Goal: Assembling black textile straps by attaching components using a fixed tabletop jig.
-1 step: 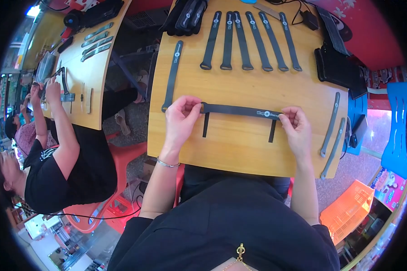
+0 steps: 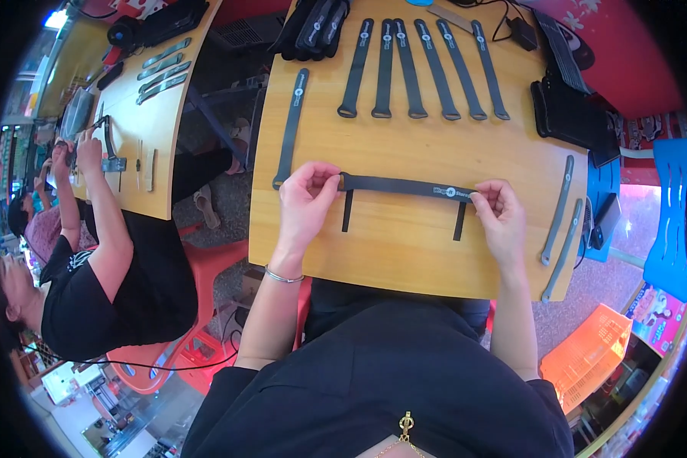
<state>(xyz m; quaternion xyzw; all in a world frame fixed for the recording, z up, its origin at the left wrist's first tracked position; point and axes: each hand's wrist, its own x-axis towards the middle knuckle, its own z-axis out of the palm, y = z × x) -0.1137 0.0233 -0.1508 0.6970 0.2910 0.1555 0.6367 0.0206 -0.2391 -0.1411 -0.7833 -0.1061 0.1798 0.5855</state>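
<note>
Over the near half of the wooden table [image 2: 412, 256], I see the dark strap [image 2: 404, 185] stretched sideways, its left end pinched in the left hand [image 2: 309, 195], its right end pinched in the right hand [image 2: 500, 214]. Between this strap and the row of straps [image 2: 436, 69] behind it, the bare table gives free room; along the right edge lie two straps [image 2: 559, 210]. Beyond this edge is an orange crate [image 2: 588, 357], whose contents I cannot tell
</note>
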